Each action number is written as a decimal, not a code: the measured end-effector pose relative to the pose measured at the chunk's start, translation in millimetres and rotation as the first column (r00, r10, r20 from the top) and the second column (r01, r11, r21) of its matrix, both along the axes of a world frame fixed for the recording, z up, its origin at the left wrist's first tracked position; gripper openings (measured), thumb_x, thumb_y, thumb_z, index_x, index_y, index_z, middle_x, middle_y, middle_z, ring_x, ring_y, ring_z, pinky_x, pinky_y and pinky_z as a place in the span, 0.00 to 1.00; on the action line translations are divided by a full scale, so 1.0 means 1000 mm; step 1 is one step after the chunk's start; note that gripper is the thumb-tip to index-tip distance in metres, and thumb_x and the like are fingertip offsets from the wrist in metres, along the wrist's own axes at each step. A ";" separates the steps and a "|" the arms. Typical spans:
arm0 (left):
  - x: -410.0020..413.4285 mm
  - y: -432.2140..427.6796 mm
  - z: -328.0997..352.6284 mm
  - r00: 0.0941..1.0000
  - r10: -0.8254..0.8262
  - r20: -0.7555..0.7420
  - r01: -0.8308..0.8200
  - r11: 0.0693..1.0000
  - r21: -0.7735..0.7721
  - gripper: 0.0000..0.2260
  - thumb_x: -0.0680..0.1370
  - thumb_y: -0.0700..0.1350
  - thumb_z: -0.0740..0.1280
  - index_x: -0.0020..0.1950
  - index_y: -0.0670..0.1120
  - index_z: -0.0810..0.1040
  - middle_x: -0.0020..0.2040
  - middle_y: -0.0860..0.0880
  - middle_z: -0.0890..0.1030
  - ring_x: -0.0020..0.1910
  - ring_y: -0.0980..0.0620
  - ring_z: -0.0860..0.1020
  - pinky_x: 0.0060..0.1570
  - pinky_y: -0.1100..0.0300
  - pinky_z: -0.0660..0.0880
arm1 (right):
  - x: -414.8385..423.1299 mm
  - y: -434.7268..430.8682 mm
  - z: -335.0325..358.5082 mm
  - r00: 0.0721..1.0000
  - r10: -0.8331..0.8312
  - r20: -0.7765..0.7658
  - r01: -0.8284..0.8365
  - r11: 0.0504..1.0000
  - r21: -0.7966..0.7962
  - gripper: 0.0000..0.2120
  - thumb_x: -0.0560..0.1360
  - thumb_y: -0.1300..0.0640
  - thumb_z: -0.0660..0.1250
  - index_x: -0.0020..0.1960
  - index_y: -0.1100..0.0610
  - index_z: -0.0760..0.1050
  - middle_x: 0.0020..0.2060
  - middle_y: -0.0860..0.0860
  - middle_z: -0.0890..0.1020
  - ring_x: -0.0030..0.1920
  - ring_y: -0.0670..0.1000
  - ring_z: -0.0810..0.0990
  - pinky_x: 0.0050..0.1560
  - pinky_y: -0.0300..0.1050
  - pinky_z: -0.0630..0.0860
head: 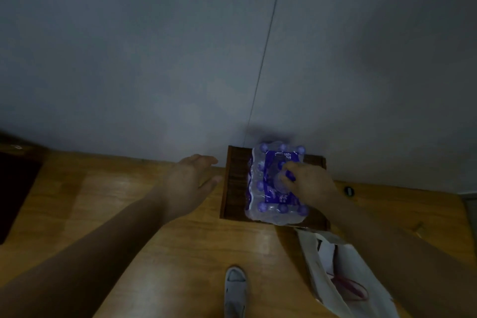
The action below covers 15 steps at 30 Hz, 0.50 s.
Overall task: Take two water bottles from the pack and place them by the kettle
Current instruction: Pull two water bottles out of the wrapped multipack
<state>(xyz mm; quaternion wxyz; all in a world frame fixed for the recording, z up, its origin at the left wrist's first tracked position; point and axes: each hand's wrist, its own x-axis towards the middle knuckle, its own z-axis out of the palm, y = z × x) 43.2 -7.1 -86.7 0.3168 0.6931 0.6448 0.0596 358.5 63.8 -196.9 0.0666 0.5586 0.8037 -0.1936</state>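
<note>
A shrink-wrapped pack of water bottles [268,186] with purple caps and a purple label stands on a dark wooden stool [235,183] against the wall. My right hand [309,183] reaches down into the middle of the pack, its fingers curled around the top of one bottle [280,183]. To the left of the stool, my left hand [191,178] hovers with fingers spread and holds nothing. No kettle is in view.
A grey wall [232,46] rises just behind the stool. A white cloth tote bag [333,263] lies on the wooden floor [116,201] to the right. A grey slipper [235,289] is below. Dark furniture [15,188] fills the left edge.
</note>
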 end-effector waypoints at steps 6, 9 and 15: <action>0.033 -0.010 0.013 0.988 -0.054 0.143 0.056 0.998 -0.011 0.34 0.75 0.61 0.70 0.78 0.55 0.64 0.74 0.54 0.71 0.66 0.56 0.73 0.62 0.61 0.71 | -0.005 -0.002 0.143 0.949 -0.017 -0.315 0.098 0.965 0.243 0.09 0.77 0.43 0.65 0.48 0.47 0.79 0.33 0.45 0.81 0.32 0.45 0.78 0.33 0.42 0.72; 0.052 -0.008 0.030 0.938 -0.021 0.345 0.023 1.000 -0.002 0.42 0.63 0.68 0.76 0.72 0.71 0.59 0.67 0.68 0.72 0.63 0.66 0.73 0.60 0.64 0.75 | -0.025 -0.009 0.189 0.797 -0.033 -0.604 0.115 0.988 0.098 0.09 0.78 0.44 0.64 0.47 0.46 0.79 0.34 0.44 0.83 0.35 0.45 0.81 0.32 0.37 0.74; 0.037 -0.022 0.033 0.889 0.138 0.436 -0.198 0.975 0.096 0.31 0.61 0.70 0.74 0.61 0.73 0.66 0.56 0.76 0.76 0.54 0.72 0.78 0.44 0.79 0.73 | -0.039 0.022 0.124 0.488 -0.317 -0.813 0.078 0.944 -0.321 0.22 0.82 0.35 0.51 0.56 0.41 0.81 0.33 0.44 0.79 0.30 0.42 0.76 0.31 0.37 0.72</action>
